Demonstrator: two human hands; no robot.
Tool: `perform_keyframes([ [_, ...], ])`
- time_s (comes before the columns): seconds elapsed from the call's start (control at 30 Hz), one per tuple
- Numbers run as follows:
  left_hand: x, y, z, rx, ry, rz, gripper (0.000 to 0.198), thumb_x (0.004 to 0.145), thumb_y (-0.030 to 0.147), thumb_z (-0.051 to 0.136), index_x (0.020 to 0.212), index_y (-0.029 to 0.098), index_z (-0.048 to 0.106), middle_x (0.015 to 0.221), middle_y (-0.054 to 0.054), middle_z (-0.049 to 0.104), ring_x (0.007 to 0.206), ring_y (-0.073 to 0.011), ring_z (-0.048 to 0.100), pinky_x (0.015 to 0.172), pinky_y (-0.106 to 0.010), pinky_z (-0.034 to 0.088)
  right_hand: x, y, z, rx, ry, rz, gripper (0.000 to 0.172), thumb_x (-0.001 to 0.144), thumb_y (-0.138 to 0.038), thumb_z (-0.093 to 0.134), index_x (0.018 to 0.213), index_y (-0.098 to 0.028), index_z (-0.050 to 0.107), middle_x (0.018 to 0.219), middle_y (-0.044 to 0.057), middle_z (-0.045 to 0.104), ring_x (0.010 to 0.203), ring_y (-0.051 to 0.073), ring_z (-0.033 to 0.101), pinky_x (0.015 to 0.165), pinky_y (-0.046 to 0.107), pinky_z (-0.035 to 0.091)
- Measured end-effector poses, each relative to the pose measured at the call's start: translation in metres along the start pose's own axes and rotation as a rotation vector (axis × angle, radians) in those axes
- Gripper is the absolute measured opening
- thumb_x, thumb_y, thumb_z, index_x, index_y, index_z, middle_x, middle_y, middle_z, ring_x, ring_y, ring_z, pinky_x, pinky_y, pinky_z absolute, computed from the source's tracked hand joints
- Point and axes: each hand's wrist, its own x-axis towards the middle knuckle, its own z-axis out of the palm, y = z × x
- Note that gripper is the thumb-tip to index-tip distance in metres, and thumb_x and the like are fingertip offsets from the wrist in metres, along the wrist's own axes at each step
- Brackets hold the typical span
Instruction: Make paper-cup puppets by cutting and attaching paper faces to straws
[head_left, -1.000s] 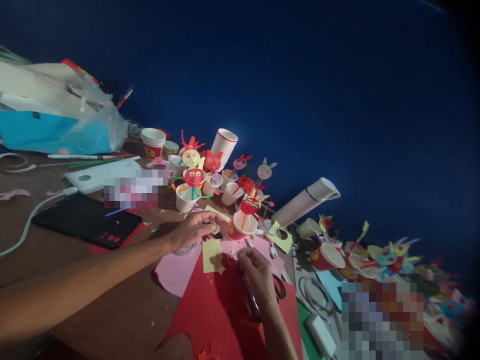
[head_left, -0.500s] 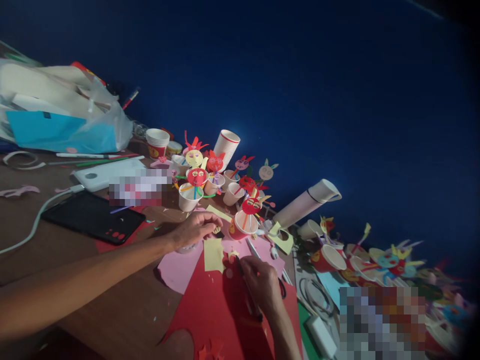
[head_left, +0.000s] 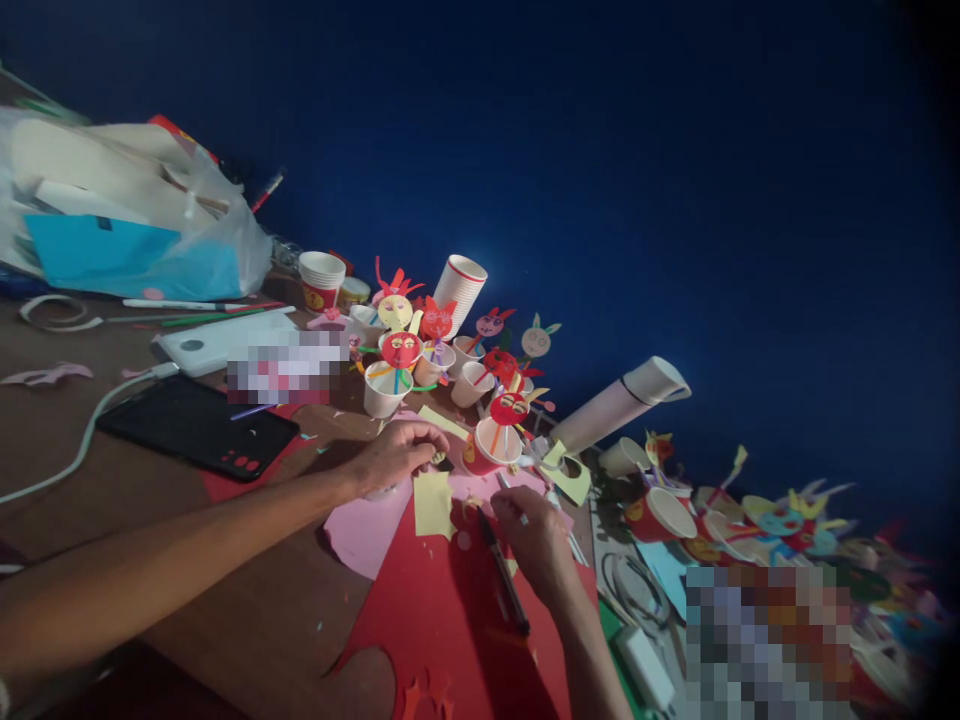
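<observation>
My left hand (head_left: pixel 401 455) is closed in a pinch on a small yellow paper piece (head_left: pixel 438 457), just left of the red paper cup (head_left: pixel 482 452) with a red paper-faced figure (head_left: pixel 510 407) in it. Below that pinch lies a yellow paper square (head_left: pixel 433 505). My right hand (head_left: pixel 541 545) hovers low over the red paper (head_left: pixel 450 610), its fingers curled; whatever they hold, if anything, is hidden. Beside it, a black pen (head_left: pixel 504 572) lies on the red sheet. A pale narrow tip (head_left: pixel 503 481) shows just past its fingertips.
Several white cups with paper-faced figures (head_left: pixel 400 350) stand behind the hands. To the right are a white flask (head_left: pixel 615 405), a coiled cable (head_left: pixel 630 580) and more decorated cups (head_left: pixel 660 515). A black phone case (head_left: pixel 199 430) and a plastic bag (head_left: pixel 202 220) occupy the left.
My right hand has moved a little up and right, away from the pen, which now shows almost whole. My left hand keeps its pinch. The view has shifted slightly.
</observation>
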Motion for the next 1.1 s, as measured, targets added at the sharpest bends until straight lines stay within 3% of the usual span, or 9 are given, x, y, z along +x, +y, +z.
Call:
perform_keyframes([
  [0.2, 0.001, -0.001, -0.004, -0.043, -0.002, -0.011, 0.024, 0.07, 0.025, 0.052, 0.089, 0.013, 0.061, 0.069, 0.001, 0.057, 0.051, -0.0064, 0.048, 0.05, -0.019, 0.037, -0.007, 0.003, 0.013, -0.005, -0.008, -0.007, 0.019, 0.084, -0.028, 0.051, 0.076, -0.02, 0.067, 0.076, 0.003, 0.067, 0.071, 0.019, 0.059, 0.064, 0.027, 0.037],
  [0.43, -0.002, 0.006, -0.006, -0.025, 0.02, -0.075, 0.025, 0.071, 0.026, 0.052, 0.09, 0.012, 0.062, 0.066, 0.0, 0.055, 0.051, -0.0069, 0.049, 0.041, -0.017, 0.029, -0.022, -0.004, 0.013, -0.219, -0.171, -0.238, 0.006, 0.081, -0.028, 0.063, 0.078, -0.028, 0.068, 0.079, 0.0, 0.062, 0.08, 0.019, 0.054, 0.07, 0.031, 0.031],
  [0.6, -0.004, 0.011, -0.005, -0.002, 0.036, -0.11, 0.021, 0.072, 0.022, 0.051, 0.086, 0.013, 0.063, 0.053, 0.003, 0.051, 0.043, -0.0059, 0.041, 0.037, -0.016, 0.026, -0.023, -0.006, 0.017, -0.403, -0.14, -0.349, 0.01, 0.082, -0.026, 0.062, 0.072, -0.027, 0.065, 0.074, -0.001, 0.059, 0.075, 0.019, 0.05, 0.067, 0.033, 0.027],
  [0.77, -0.004, 0.01, -0.004, -0.062, 0.026, -0.076, 0.02, 0.071, 0.022, 0.052, 0.085, 0.012, 0.062, 0.065, 0.001, 0.054, 0.049, -0.0063, 0.049, 0.044, -0.017, 0.034, -0.022, -0.002, 0.022, -0.467, -0.097, -0.479, 0.01, 0.081, -0.021, 0.06, 0.073, -0.025, 0.062, 0.072, 0.0, 0.058, 0.071, 0.019, 0.048, 0.068, 0.033, 0.027],
  [0.97, -0.004, 0.007, -0.004, -0.125, -0.015, -0.074, 0.017, 0.071, 0.022, 0.052, 0.081, 0.013, 0.062, 0.066, 0.0, 0.055, 0.048, -0.0066, 0.05, 0.045, -0.019, 0.035, -0.02, 0.003, 0.025, -0.37, -0.018, -0.455, 0.018, 0.082, -0.013, 0.051, 0.066, -0.02, 0.058, 0.067, 0.001, 0.057, 0.067, 0.017, 0.049, 0.067, 0.032, 0.03],
  [1.1, -0.005, 0.005, -0.001, -0.303, -0.089, -0.147, 0.017, 0.067, 0.02, 0.053, 0.08, 0.012, 0.059, 0.064, 0.001, 0.055, 0.046, -0.0067, 0.048, 0.044, -0.02, 0.037, -0.019, -0.006, 0.018, 0.009, 0.009, -0.272, 0.016, 0.083, -0.019, 0.05, 0.07, -0.019, 0.06, 0.072, 0.002, 0.059, 0.071, 0.016, 0.052, 0.068, 0.029, 0.034],
])
